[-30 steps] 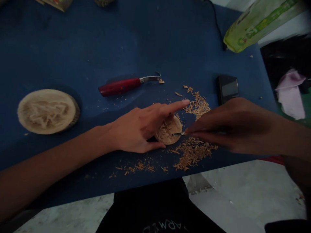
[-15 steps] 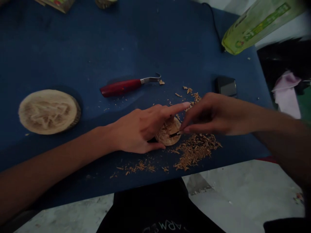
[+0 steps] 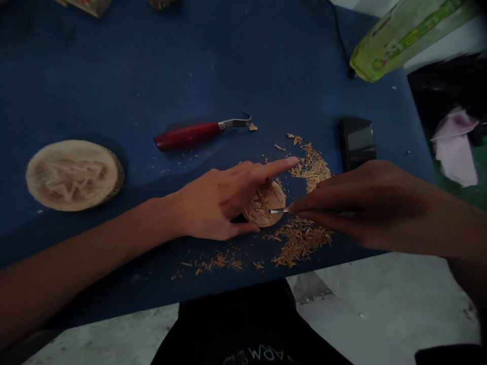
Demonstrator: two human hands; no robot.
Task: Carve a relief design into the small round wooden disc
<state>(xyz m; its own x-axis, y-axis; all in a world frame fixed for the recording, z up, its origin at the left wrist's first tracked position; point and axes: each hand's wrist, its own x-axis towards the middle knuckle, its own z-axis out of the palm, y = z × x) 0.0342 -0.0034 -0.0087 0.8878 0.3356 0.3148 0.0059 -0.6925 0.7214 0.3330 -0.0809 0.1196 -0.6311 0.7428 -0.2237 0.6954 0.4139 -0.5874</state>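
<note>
My left hand (image 3: 228, 200) grips a small round wood slice (image 3: 272, 213) on the blue table, thumb at its near edge and index finger stretched out past it. The slice's face is rough and strewn with shavings. My right hand (image 3: 353, 203) is closed around a carving chisel (image 3: 279, 210); its handle is hidden in the palm. The bright metal tip lies over the right part of the slice, and I cannot tell whether it touches the wood. Heaps of wood shavings (image 3: 302, 241) lie beside the slice, partly under my right hand.
A red-handled hook knife (image 3: 190, 136) lies beyond my left hand. To the left is a larger wood slice (image 3: 74, 175) with a carved tree-like shape. A black box-shaped object (image 3: 356, 142) and a green-labelled bottle (image 3: 395, 43) stand at the right. The table's near edge runs below the shavings.
My right hand has turned and shifted right and nearer to me, and the chisel now lies flatter with its metal showing bright. The left hand and small slice stay almost in place.
</note>
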